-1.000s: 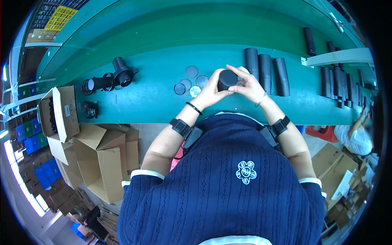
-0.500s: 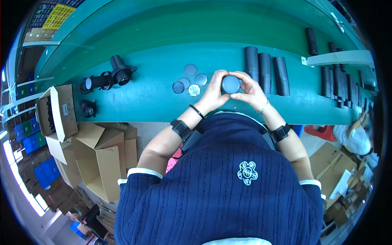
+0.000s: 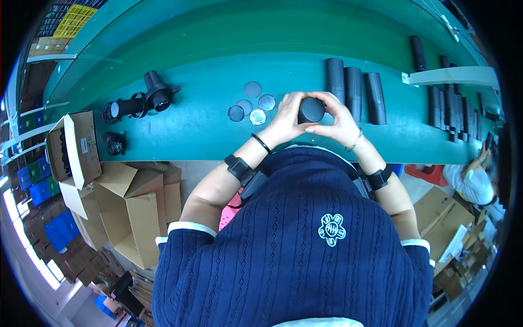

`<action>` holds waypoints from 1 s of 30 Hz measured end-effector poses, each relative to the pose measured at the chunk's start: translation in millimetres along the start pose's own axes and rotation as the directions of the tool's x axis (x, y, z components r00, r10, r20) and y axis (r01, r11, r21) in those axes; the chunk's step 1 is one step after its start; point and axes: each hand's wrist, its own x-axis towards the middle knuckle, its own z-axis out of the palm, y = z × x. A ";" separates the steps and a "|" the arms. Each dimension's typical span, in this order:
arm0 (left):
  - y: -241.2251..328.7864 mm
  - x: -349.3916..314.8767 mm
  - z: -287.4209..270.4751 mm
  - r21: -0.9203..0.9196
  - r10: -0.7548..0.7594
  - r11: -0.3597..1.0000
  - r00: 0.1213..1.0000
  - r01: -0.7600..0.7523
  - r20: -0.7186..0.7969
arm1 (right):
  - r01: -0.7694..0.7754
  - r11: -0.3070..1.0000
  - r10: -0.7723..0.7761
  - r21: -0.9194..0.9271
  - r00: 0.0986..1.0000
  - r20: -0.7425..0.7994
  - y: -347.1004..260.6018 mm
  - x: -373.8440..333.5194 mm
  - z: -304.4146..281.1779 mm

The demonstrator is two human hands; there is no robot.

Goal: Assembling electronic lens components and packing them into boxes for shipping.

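Note:
Above the table's near edge, a short black cylinder [image 3: 312, 110] is held between both hands, its dark round end showing. My left hand [image 3: 287, 119] closes round its left side. My right hand [image 3: 339, 121] grips the right side, thumb below and fingers over the top. How far the cylinder reaches below the fingers is hidden. Just left of my hands lie several flat round discs, among them a grey disc [image 3: 253, 89] and a shiny silver disc [image 3: 257, 116]. Right of my hands, three long textured black tubes [image 3: 353, 95] lie side by side.
Black funnel-like housings [image 3: 158, 95] and a small black part [image 3: 115, 144] lie on the green table [image 3: 190, 131] at left. Cardboard boxes [image 3: 131, 218] stand below. More black tubes [image 3: 452, 109] lie at right, past a pale bracket [image 3: 452, 77]. Another person [image 3: 469, 182] works at far right.
The cylinder has been tipped in my hands: its grey, ringed face showed before, and a plain black end shows now. Both hands still grip it. The discs and tubes lie as before.

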 end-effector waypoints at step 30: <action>20.8 -1.3 2.5 -0.070 -0.135 0.989 0.990 0.132 -0.039 | 0.187 0.937 -0.180 -0.296 0.982 0.049 -4.4 1.4 -8.7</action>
